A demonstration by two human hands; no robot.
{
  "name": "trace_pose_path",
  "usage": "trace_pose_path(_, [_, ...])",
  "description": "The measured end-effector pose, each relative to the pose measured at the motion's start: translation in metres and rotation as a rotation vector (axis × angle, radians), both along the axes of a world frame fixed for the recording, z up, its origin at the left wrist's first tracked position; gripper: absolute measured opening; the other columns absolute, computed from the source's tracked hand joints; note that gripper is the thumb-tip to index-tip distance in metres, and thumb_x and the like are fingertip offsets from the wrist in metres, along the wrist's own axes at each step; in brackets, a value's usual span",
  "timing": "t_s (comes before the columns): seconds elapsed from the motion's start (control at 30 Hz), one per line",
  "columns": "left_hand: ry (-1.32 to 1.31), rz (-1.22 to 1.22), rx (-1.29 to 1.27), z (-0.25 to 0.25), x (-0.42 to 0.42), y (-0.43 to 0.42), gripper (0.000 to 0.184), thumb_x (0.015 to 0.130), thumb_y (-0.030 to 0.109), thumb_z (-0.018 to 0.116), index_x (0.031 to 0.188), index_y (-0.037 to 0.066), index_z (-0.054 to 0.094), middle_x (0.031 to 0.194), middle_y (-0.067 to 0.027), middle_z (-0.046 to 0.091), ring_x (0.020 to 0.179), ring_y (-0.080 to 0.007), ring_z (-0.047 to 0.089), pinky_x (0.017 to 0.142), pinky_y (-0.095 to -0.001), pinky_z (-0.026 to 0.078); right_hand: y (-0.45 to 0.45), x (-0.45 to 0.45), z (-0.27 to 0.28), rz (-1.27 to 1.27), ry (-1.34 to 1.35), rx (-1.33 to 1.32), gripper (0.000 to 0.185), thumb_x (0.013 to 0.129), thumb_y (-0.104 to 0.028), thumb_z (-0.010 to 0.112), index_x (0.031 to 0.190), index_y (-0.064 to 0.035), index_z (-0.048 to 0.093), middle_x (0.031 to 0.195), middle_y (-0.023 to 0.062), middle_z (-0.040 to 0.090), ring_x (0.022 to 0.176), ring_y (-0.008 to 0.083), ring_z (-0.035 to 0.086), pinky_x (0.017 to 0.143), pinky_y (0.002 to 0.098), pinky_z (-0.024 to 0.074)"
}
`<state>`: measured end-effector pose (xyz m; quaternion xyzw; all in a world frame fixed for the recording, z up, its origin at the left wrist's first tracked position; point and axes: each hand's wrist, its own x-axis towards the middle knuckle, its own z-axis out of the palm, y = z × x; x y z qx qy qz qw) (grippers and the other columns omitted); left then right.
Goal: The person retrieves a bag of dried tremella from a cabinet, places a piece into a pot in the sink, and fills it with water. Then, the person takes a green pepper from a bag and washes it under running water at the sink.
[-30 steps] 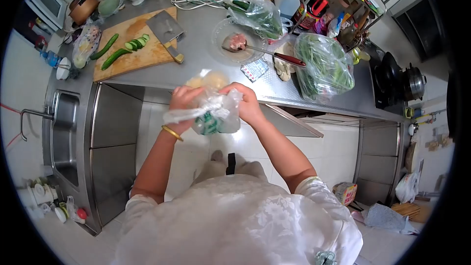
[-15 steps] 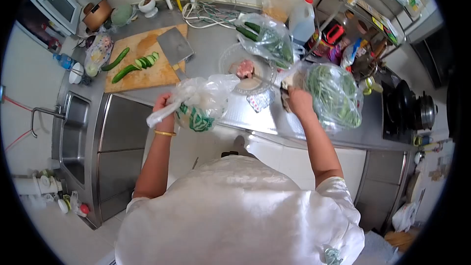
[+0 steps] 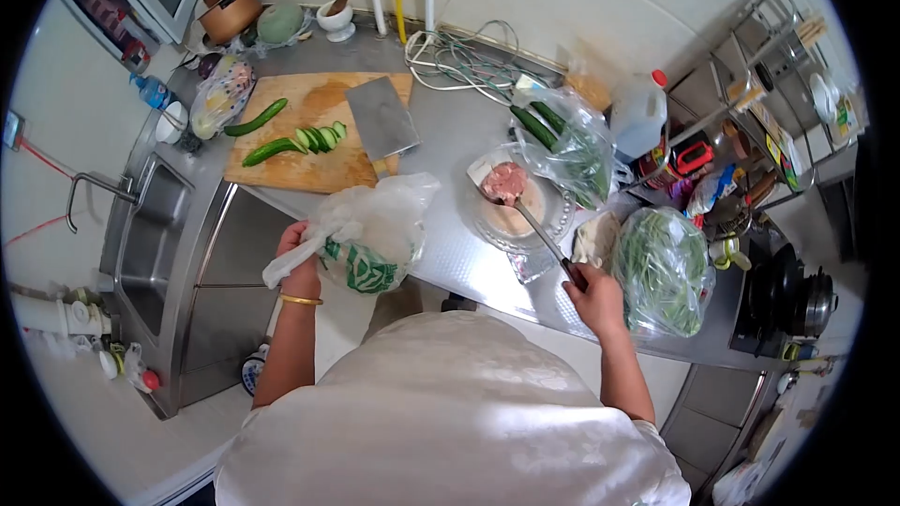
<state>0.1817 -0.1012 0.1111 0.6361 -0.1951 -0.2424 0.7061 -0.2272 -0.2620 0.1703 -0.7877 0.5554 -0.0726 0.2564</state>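
Note:
My left hand (image 3: 298,260), with a gold bangle at the wrist, grips the gathered neck of a white plastic bag (image 3: 394,215) with green print. The bag hangs at the counter's front edge; its contents are unclear. My right hand (image 3: 596,298) is closed round the dark handle of a long-handled metal spoon (image 3: 539,230). Its head meets a lump of pink raw meat (image 3: 504,182) over a clear glass plate (image 3: 561,215), partly hidden by the meat. A bag of green vegetables (image 3: 661,272) lies right of that hand, with a pale item (image 3: 594,242) beside it.
On the left a cutting board (image 3: 309,169) bears a cleaver (image 3: 382,117), a whole cucumber (image 3: 255,119) and a partly sliced one (image 3: 274,151). Bagged cucumbers (image 3: 534,127) lie behind the plate. A sink (image 3: 155,215) is far left, a stove (image 3: 750,305) far right.
The view has shifted, moving the counter rightward in frame. My right hand has drawn back toward the front edge with the spoon, showing more of its shaft. My left hand still holds the bag.

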Motion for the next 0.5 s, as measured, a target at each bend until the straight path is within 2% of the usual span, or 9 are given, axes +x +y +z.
trace_pose_path(0.03, [0.007,-0.012,-0.007,0.0,0.005,-0.001,0.012,0.084,0.008,0.053,0.095,0.004,0.056,0.09,-0.0031,0.058,0.083,-0.0106,0.053,0.076,-0.0242,0.044,0.004,0.019,0.001,-0.01,-0.03,0.025,0.028,0.074,-0.023,0.065,0.098,-0.0085,0.061,0.078,0.0135,0.063,0.071,0.031,0.061,0.062,0.0378,0.0472])
trace_pose_path(0.1, [0.0,-0.045,-0.03,-0.005,0.02,-0.005,0.015,0.081,0.002,0.053,0.096,0.003,0.057,0.089,-0.0031,0.059,0.082,-0.0102,0.053,0.075,-0.0237,0.044,0.009,0.054,-0.025,-0.087,-0.286,0.179,0.031,0.077,-0.018,0.063,0.105,-0.0042,0.057,0.078,0.016,0.063,0.07,0.0269,0.061,0.064,0.0335,0.0469])
trace_pose_path(0.2, [-0.096,-0.11,-0.046,-0.012,0.042,-0.009,0.016,0.082,0.002,0.049,0.096,0.002,0.057,0.089,-0.0033,0.058,0.082,-0.0106,0.054,0.076,-0.0239,0.045,0.01,0.123,-0.07,-0.093,-0.578,0.3,0.037,0.08,-0.011,0.059,0.114,0.0013,0.05,0.086,0.0149,0.061,0.077,0.0183,0.059,0.07,0.0296,0.0453])
trace_pose_path(0.23, [-0.106,-0.115,-0.029,-0.007,0.048,-0.009,0.017,0.082,0.001,0.048,0.096,0.002,0.057,0.09,-0.0035,0.058,0.082,-0.0108,0.054,0.076,-0.0242,0.045,0.011,0.153,-0.064,-0.162,-0.633,0.444,0.04,0.081,-0.009,0.057,0.117,0.0041,0.046,0.095,0.0127,0.058,0.083,0.0156,0.056,0.072,0.0272,0.0443])
trace_pose_path(0.27, [-0.116,-0.122,-0.013,-0.002,0.053,-0.011,0.018,0.081,0.0,0.047,0.097,0.002,0.056,0.09,-0.0037,0.058,0.082,-0.0111,0.054,0.076,-0.0245,0.045,0.006,0.174,-0.079,-0.166,-0.643,0.424,0.04,0.082,-0.009,0.056,0.118,0.0047,0.045,0.096,0.0125,0.058,0.083,0.0154,0.056,0.072,0.0264,0.0441])
trace_pose_path(0.33, [0.028,-0.229,-0.147,0.002,0.066,-0.009,0.019,0.08,-0.001,0.048,0.097,0.001,0.056,0.092,-0.0036,0.058,0.083,-0.0113,0.055,0.077,-0.0245,0.045,0.002,0.209,-0.117,-0.213,-0.658,0.382,0.04,0.082,-0.008,0.054,0.119,0.0057,0.043,0.098,0.012,0.057,0.083,0.0149,0.055,0.072,0.0247,0.0439])
trace_pose_path(0.37, [0.1,-0.219,-0.11,0.002,0.073,-0.01,0.023,0.078,-0.004,0.049,0.1,0.0,0.054,0.092,-0.0039,0.058,0.084,-0.0109,0.055,0.077,-0.0244,0.046,-0.003,0.221,-0.124,-0.224,-0.558,0.401,0.042,0.082,-0.005,0.05,0.121,0.0078,0.04,0.105,0.0174,0.056,0.09,0.0212,0.057,0.079,0.0284,0.0439])
trace_pose_path(0.47, [0.22,-0.285,-0.183,0.013,0.089,-0.007,0.027,0.077,-0.006,0.05,0.103,0.0,0.053,0.091,-0.0044,0.058,0.084,-0.0104,0.055,0.076,-0.0242,0.046,-0.009,0.242,-0.181,-0.161,-0.409,-0.018,0.045,0.081,-0.004,0.049,0.123,0.008,0.038,0.106,0.0179,0.055,0.092,0.0227,0.057,0.081,0.0302,0.0443])
trace_pose_path(0.5, [0.234,-0.32,-0.141,0.009,0.097,-0.007,0.036,0.074,-0.007,0.052,0.109,0.0,0.051,0.091,-0.0047,0.057,0.082,-0.01,0.055,0.074,-0.0237,0.047,-0.008,0.256,-0.154,-0.223,-0.431,0.109,0.047,0.078,-0.002,0.048,0.122,0.0125,0.036,0.117,0.028,0.047,0.109,0.0357,0.048,0.094,0.0367,0.0368])
